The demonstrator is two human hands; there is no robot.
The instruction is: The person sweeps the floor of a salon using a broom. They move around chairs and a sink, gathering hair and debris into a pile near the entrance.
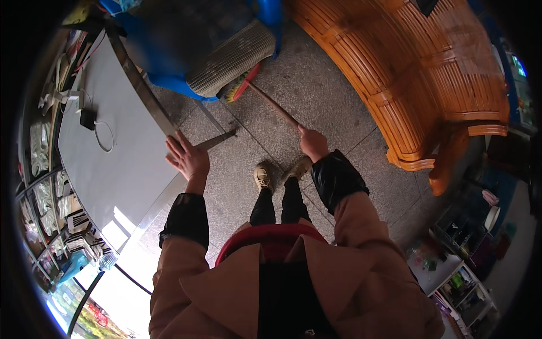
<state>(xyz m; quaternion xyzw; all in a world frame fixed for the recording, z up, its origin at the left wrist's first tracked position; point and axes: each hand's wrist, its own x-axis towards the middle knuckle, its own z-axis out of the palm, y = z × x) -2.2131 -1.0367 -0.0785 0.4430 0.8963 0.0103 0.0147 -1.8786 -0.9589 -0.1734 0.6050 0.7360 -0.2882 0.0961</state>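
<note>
My right hand (314, 143) is closed around the wooden handle (273, 103) of a broom. The broom's red head (247, 82) with yellow-green bristles rests on the tiled floor, partly under the edge of a woven mat (233, 57). My left hand (188, 157) has its fingers spread at the edge of a grey-white table (118, 148), and it holds nothing. Whether its palm presses on the tabletop edge is hard to tell. Dark cuffs cover both of my wrists.
A blue chair (169, 82) stands ahead, bearing the mat; a dark blur hides part of it. To the right runs a slatted wooden bench (381, 84). A black adapter (87, 119) with a white cable lies on the table. Shelves (40, 186) line the left side.
</note>
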